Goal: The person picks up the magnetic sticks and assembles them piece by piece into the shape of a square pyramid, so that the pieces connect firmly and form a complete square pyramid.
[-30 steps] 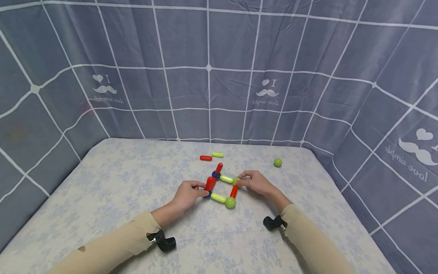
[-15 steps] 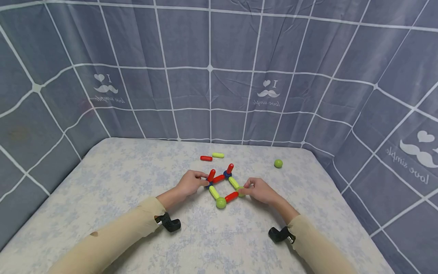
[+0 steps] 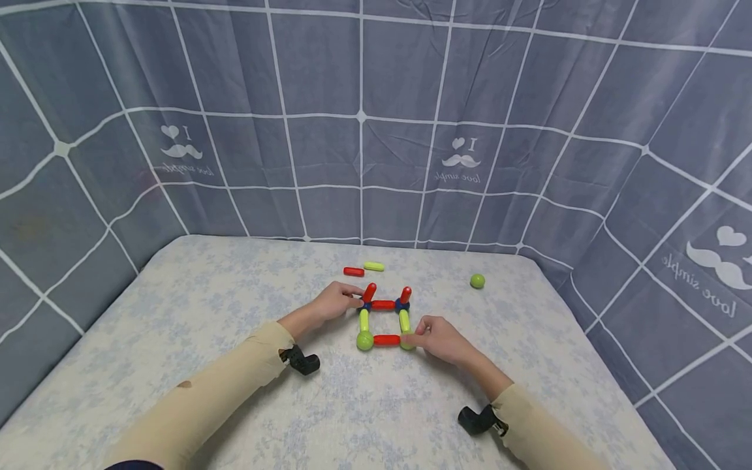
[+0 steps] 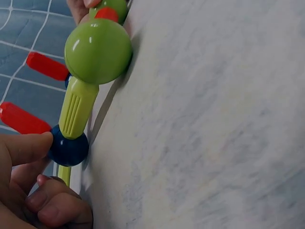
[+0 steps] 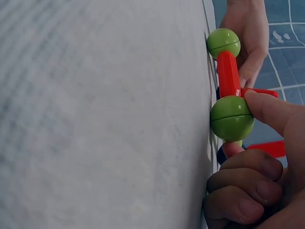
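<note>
A square of magnetic rods and balls lies on the table. At its far left corner, my left hand [image 3: 333, 301] pinches a blue ball [image 4: 70, 149]. My right hand [image 3: 444, 341] holds the near right green ball [image 5: 232, 125] between thumb and fingers. The near left green ball [image 3: 365, 341] and far right blue ball [image 3: 402, 305] are untouched. Red rods form the near side [image 3: 386, 340] and far side [image 3: 384, 305]; yellow-green rods [image 3: 364, 321] form the other two. From each blue ball a red rod [image 3: 406, 295] sticks up.
Behind the square lie a loose red rod [image 3: 354, 271] and a yellow-green rod [image 3: 374, 266]. A single green ball [image 3: 478, 281] sits at the back right of the cloth-covered table [image 3: 376, 411]. Grey-blue checked curtains [image 3: 323, 156] enclose the back and sides.
Seen from above, the square has turned clockwise, bringing the blue balls to the far side and the green ones near. My left hand went forward, my right hand came nearer.
</note>
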A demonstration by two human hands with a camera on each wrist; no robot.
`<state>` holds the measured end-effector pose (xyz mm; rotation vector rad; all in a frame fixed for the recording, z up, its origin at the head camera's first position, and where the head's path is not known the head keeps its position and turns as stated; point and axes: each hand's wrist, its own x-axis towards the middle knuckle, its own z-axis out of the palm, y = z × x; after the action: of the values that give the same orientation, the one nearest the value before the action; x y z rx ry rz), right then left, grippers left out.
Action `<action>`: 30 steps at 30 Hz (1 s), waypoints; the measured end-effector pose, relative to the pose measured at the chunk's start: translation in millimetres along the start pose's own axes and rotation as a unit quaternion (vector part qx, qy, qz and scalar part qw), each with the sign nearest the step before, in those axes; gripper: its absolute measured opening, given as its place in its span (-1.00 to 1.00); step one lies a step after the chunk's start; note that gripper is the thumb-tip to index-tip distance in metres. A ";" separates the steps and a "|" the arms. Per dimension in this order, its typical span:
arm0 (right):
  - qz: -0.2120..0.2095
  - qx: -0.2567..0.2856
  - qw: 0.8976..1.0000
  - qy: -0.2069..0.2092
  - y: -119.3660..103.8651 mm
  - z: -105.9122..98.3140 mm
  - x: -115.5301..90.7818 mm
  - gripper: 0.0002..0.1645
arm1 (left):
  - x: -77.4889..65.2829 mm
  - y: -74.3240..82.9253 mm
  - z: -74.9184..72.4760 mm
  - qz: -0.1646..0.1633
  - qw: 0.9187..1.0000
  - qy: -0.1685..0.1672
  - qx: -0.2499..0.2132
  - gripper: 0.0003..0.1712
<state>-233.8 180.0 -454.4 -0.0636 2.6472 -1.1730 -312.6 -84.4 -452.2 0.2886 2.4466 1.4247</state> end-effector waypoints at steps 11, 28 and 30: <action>0.004 -0.009 0.999 0.046 0.9 -5.8 16.0 -0.63 | 3.0 -5.7 -1.6 0.005 1.000 -0.022 -0.015 -0.56; 0.015 0.118 0.993 0.004 -0.5 -11.3 59.9 -0.43 | 0.9 -7.7 -1.2 0.011 0.999 -0.014 -0.027 -0.57; 0.011 0.121 0.993 0.000 0.8 -11.7 60.3 -0.47 | 1.3 -7.6 -0.7 0.010 0.999 -0.016 -0.027 -0.57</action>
<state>-295.0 180.7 -459.7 0.0098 2.4764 -1.4762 -314.2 -88.2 -458.7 0.3231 2.3826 1.4801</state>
